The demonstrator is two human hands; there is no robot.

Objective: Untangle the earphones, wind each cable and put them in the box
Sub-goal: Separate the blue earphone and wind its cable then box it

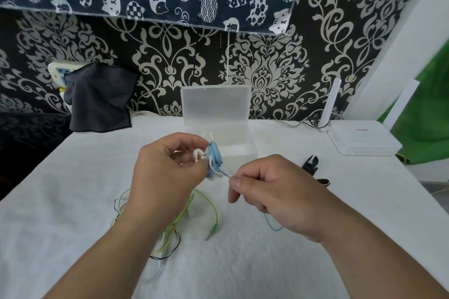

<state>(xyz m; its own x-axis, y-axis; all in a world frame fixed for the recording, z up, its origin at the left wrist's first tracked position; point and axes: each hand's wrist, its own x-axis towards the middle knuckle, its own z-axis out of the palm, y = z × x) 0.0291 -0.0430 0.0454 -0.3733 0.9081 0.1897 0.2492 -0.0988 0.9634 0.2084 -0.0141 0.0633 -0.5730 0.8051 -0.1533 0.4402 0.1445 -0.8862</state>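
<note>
Far left edge of the desk: dark cloth [99,97]. Near the front edge, left of centre: loose tangle of yellow-green and black earphones [170,230], flat on the white cover. Just above, gripped in the curled fingers of the left hand [165,177]: blue earphone cable [215,156], bunched into a coil. Right behind, at the far edge: clear box [245,150], lid up. Pinched in the right hand [274,192]: the blue cable's loose tail. Then black clippers [313,165], plus a white router [362,138] by the far right corner.

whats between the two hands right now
In the head view, a short stretch of blue cable runs from the wound bundle held by the left hand to the right hand, which pinches it. The open box sits behind.
</note>
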